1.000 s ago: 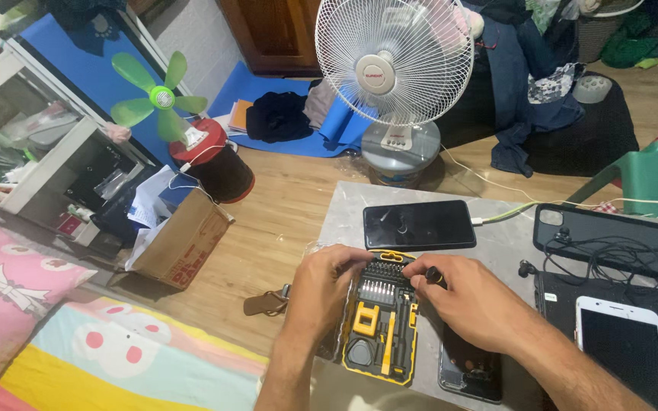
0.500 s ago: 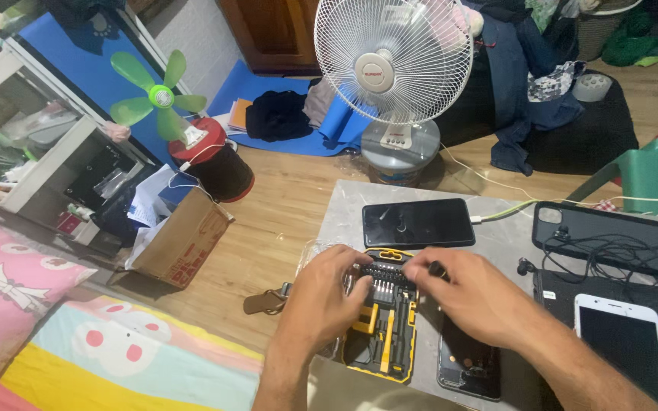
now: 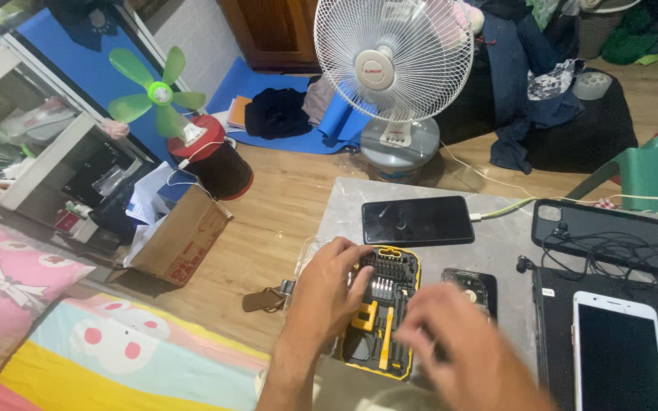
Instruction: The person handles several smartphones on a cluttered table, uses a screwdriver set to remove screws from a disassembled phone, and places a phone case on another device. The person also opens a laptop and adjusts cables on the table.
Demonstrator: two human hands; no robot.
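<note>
Your left hand (image 3: 329,293) lies flat on the left edge of the yellow-and-black tool kit (image 3: 382,312), fingers spread and gripping nothing. That kit sits at the near left of the grey tabletop (image 3: 344,205). Your right hand (image 3: 462,350) hovers over the kit's right side, blurred, so I can't tell whether its fingers are open or closed. Just right of the kit lies a small dark phone (image 3: 472,289); beyond it, a black phone (image 3: 418,221) lies face up on a cable.

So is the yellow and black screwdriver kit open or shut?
Open: the screwdriver kit shows its bits and tools uncovered, with the left hand resting on it.
</note>
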